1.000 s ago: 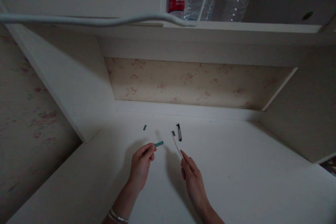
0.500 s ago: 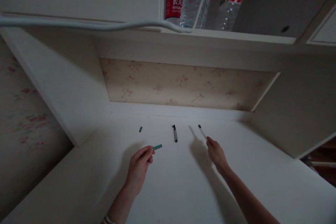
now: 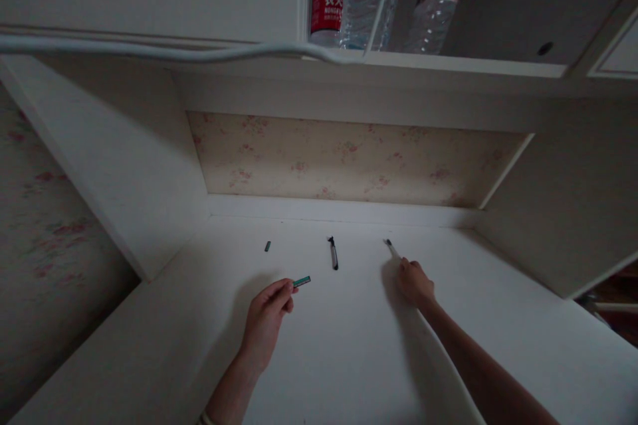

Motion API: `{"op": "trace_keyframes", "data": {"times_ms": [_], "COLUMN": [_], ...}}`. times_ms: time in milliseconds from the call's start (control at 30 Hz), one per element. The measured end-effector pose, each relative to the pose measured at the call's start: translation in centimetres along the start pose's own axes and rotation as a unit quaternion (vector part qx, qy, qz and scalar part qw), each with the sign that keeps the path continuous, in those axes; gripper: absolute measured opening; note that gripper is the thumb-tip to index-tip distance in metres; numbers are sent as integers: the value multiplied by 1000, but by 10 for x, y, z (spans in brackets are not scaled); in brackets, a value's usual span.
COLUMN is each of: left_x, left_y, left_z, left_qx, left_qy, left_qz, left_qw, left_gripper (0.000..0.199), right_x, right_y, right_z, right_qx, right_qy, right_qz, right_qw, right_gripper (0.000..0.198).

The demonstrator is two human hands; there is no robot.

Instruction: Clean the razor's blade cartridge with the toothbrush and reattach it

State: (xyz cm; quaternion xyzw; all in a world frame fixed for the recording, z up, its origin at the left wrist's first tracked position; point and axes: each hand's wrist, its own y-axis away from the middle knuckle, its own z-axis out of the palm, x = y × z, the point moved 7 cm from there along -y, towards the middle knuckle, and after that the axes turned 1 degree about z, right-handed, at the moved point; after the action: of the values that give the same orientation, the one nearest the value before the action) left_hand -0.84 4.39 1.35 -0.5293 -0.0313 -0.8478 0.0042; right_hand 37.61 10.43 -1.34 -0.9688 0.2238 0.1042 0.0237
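Observation:
My left hand (image 3: 269, 315) is closed, pinching a small green-and-black razor blade cartridge (image 3: 302, 281) between thumb and fingertips above the white desk. A second small green cartridge (image 3: 268, 246) lies on the desk beyond that hand. Between my two hands, a black-and-grey razor handle (image 3: 334, 256) rests with its forked end pointing away from me. My right hand (image 3: 415, 282) grips a toothbrush (image 3: 393, 250) with a thin pale handle; its dark bristle head points away. The toothbrush is low over the desk, and whether it touches the surface I cannot tell.
The white desk (image 3: 319, 358) has side panels left and right and a low back ledge below floral wallpaper (image 3: 343, 159). Overhead, an open shelf holds several plastic bottles (image 3: 329, 0). A white cable (image 3: 199, 52) runs along the shelf's lower edge.
My right hand has moved slightly right and lower with the toothbrush, its shadow now closer beneath it. My left hand has barely moved and still holds the cartridge.

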Motion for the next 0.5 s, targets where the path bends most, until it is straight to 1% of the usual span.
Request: {"op": "trace_keyframes", "data": {"times_ms": [233,500], "left_x": [-3,-3], "left_y": [4,4], "left_z": [6,7], "left_qx": [-16,-20], "left_qy": [-50,-73], "left_qz": [-15,-11], "left_qw": [998,997], "left_gripper": [26,28], "right_x": [-2,-4], "right_y": [-2,-1], "right_z": [-6,-5], "right_qx": [2,-6], "right_qy": [66,53], "right_qz": [-21,-12], "right_qw": [998,999], "right_gripper": [34,37]}}
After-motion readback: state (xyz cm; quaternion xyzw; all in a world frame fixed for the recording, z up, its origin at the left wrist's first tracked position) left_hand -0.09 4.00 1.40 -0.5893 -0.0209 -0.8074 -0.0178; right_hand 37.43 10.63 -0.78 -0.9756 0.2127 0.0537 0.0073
